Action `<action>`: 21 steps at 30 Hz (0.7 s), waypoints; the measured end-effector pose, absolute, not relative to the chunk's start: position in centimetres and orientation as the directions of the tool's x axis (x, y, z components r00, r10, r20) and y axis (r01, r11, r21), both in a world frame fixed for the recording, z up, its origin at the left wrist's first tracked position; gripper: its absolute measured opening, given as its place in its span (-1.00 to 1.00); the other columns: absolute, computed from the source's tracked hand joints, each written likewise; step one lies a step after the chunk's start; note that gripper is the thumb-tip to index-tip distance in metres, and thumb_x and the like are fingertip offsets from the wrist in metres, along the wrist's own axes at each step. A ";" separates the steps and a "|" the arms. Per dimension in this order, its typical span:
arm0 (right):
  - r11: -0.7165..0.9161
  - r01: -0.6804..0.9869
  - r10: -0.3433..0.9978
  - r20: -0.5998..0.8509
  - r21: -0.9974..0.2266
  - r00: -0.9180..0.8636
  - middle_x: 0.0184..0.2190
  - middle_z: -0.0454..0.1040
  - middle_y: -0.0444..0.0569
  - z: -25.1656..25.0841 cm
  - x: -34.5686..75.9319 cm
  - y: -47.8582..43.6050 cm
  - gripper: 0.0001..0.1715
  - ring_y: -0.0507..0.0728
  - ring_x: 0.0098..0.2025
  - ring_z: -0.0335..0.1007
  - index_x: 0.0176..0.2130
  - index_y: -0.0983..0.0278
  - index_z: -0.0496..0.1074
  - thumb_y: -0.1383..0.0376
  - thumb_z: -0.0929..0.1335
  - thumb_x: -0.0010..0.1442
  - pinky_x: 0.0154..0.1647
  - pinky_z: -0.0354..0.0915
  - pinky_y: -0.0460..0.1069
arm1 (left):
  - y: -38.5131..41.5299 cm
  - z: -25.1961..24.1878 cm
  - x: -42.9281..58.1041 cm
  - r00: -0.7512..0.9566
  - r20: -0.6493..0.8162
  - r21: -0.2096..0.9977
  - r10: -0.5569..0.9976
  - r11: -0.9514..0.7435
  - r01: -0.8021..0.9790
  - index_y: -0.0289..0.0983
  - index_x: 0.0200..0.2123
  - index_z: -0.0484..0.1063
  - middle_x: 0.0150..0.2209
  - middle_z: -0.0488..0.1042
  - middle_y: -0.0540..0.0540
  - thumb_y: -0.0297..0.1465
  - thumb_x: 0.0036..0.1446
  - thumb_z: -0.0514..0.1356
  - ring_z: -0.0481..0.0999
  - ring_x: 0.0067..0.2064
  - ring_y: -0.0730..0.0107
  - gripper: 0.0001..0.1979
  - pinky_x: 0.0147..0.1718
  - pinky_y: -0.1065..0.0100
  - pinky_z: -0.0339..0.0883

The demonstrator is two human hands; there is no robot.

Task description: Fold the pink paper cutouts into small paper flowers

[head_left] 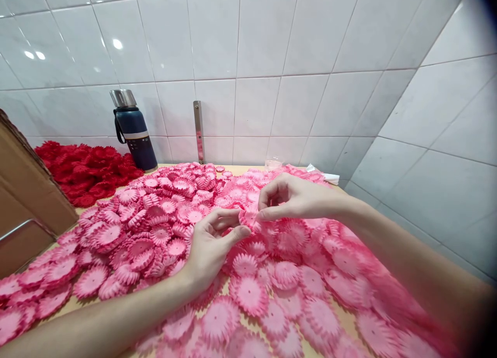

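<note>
My left hand (213, 241) is closed, with thumb and fingers pinching a pink fabric flower piece (248, 219) over the middle of the table. From the right, my right hand (289, 198) reaches to the same piece, its thumb and index finger pressed together at the edge. Its other fingers are curled. Beneath and around both hands spread many pink scalloped flower discs (252, 295), with darker pink rims and a small hole in the centre of some. On the left they lie heaped and cupped (140, 246); in front they lie flatter.
Behind left is a pile of red flower pieces (85, 171), beside a dark blue bottle (135, 132). A cardboard box (27, 197) stands at the left edge. A metal strip (199, 132) leans by the tiled wall (264, 31). A small clear container (273, 163) and white paper (330, 179) lie behind.
</note>
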State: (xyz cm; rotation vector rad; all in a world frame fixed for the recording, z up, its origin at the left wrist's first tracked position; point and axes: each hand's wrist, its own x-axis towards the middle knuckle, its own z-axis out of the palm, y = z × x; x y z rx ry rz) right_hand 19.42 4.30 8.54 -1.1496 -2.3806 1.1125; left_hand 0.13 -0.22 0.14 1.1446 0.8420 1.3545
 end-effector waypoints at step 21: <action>0.399 0.662 0.856 -0.002 -0.635 -0.518 -0.62 0.42 -0.15 7.5 17.2 3.4 -0.82 0.00 -0.58 0.26 -0.49 0.27 0.33 0.22 0.38 0.01 -0.60 0.10 -0.11 | -0.2 0.4 0.3 0.041 0.237 0.937 0.971 -0.217 -0.274 -0.25 -0.29 0.49 -0.29 0.57 0.03 -0.52 -0.12 0.40 0.53 -0.19 0.49 -0.73 -0.14 0.48 0.41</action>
